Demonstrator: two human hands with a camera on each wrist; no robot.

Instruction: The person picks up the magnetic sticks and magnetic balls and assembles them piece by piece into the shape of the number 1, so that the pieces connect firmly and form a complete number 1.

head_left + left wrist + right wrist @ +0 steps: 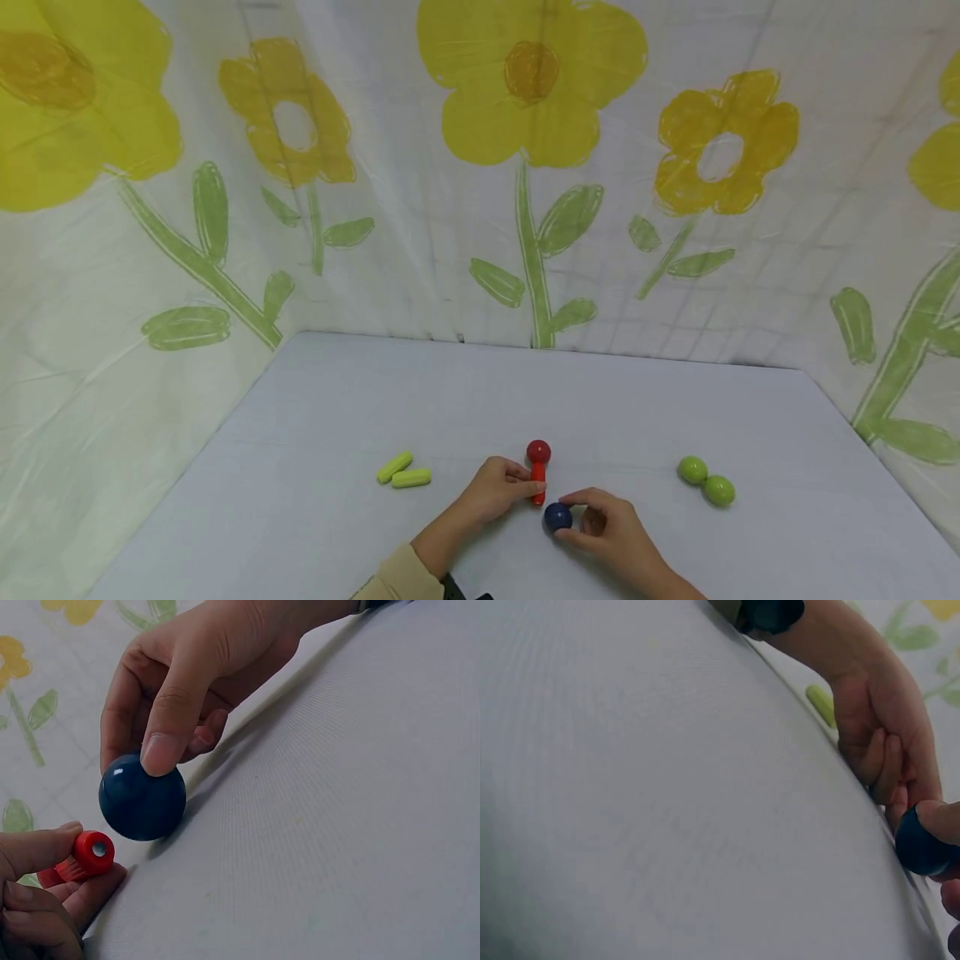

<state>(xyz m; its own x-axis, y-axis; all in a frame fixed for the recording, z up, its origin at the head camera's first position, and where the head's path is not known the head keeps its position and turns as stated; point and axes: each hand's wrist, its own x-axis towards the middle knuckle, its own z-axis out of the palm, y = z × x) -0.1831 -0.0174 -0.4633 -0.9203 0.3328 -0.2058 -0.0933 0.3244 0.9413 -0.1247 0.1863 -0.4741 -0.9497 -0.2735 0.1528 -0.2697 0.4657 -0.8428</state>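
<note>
My left hand (495, 490) pinches a red stick (538, 483) between thumb and fingers. At the stick's far end, lined up with it, is a red ball (538, 452). In the left wrist view the near end of the red stick (95, 853) faces the camera and shows a small pale hole. My right hand (609, 532) pinches a dark blue ball (558, 517) by its sides, just nearer to me than the stick's near end. In the right wrist view the thumb presses on the blue ball (922, 844), and the red stick is mostly hidden.
Two yellow-green sticks (411, 477) lie close together on the white table (337, 408), left of my hands. Two green balls (719, 491) sit side by side at the right. A white curtain (405, 275) painted with flowers stands behind the table's far edge.
</note>
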